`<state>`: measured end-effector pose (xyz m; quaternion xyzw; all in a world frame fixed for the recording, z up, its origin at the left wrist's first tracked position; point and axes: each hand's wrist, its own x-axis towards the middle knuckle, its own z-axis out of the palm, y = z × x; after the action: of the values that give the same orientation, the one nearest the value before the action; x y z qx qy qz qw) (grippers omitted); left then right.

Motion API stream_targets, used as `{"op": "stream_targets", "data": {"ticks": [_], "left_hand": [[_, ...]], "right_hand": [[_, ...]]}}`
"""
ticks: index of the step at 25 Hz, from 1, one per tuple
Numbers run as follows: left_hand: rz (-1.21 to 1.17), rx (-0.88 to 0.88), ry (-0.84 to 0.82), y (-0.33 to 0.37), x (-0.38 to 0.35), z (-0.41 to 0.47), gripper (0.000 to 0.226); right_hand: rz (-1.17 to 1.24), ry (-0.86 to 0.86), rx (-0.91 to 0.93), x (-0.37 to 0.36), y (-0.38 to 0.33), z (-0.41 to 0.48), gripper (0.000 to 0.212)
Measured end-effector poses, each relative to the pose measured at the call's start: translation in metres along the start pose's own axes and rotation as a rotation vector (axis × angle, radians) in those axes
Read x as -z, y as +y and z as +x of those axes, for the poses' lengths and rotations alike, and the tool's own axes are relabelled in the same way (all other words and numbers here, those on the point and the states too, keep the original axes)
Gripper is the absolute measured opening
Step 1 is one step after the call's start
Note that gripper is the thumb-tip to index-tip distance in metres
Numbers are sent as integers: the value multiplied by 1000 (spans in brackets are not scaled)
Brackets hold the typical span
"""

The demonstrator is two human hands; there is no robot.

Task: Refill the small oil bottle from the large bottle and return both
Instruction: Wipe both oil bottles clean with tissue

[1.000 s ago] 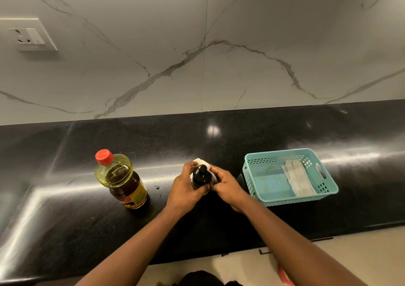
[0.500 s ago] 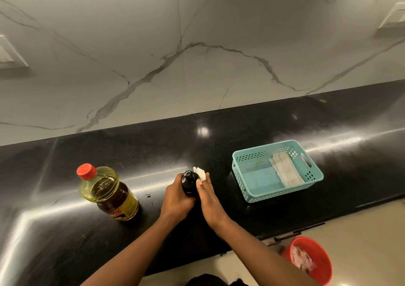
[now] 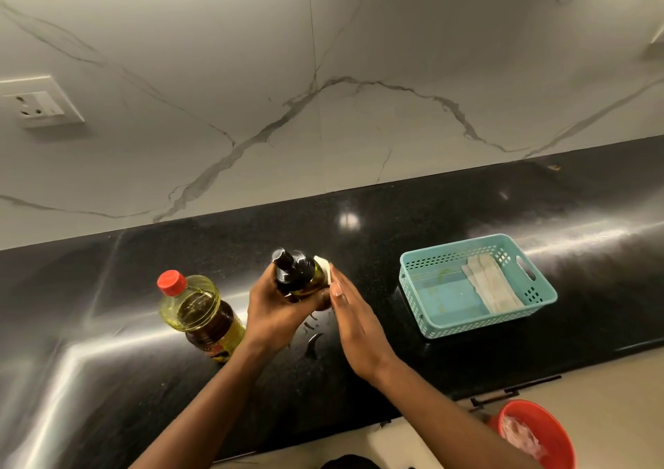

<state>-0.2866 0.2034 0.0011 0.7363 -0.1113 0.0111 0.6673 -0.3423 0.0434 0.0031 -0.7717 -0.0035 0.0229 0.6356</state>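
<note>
Head view: the left hand [image 3: 276,310] grips the small oil bottle [image 3: 296,274], fingers curled round its lower body, and holds it a little above the table [image 3: 467,368]. The bottle is dark with a black pump top and leans to the left, its nozzle pointing up and away from the person. The right hand [image 3: 354,321] is flat, fingers straight and together, its fingertips lying against a piece of white tissue [image 3: 322,265] at the right side of the bottle; whether the tissue is pinned to the glass or only touched cannot be told. Beneath the two hands a few wet smears [image 3: 312,339] shine on the black surface.

Just left of the left wrist stands the large bottle [image 3: 201,316], upright on the table, with yellow oil inside and its red cap [image 3: 171,282] on. Well to the right of the right hand sits a teal perforated basket [image 3: 485,323], with a folded pale cloth [image 3: 492,285] lying along its right half. Behind the table rises a white marble wall [image 3: 395,37] carrying a wall socket [image 3: 41,103] at far left. On the floor at lower right is a red bucket [image 3: 553,429].
</note>
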Motion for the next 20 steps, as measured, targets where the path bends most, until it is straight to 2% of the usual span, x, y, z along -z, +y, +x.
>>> {"op": "stream_targets", "data": {"ticks": [4,7,9,11,13,17,20], "left_hand": [[54,-53,22,18,6,-2,53],[-13,-69,17,24,8,-1,55],[7,-64,-29,28,10,0,58],[45,-63,-38,30,14,0,61],[36,-64,-30,31,23,1,60],[-13,-74,-138,40,33,5,49],[80,-108,-143,52,27,5,59]], "right_hand": [[155,1,41,-15,-24,-15,63],[176,9,70,-12,-42,-4,54],[392,23,-53,-6,-48,5,53],[725,5,-214,-1,-46,2,59],[951,-28,-333,3,-43,-7,64],[1073,-120,-393,17,-36,0,75],[1136,-179,-420,14,-41,5,79]]}}
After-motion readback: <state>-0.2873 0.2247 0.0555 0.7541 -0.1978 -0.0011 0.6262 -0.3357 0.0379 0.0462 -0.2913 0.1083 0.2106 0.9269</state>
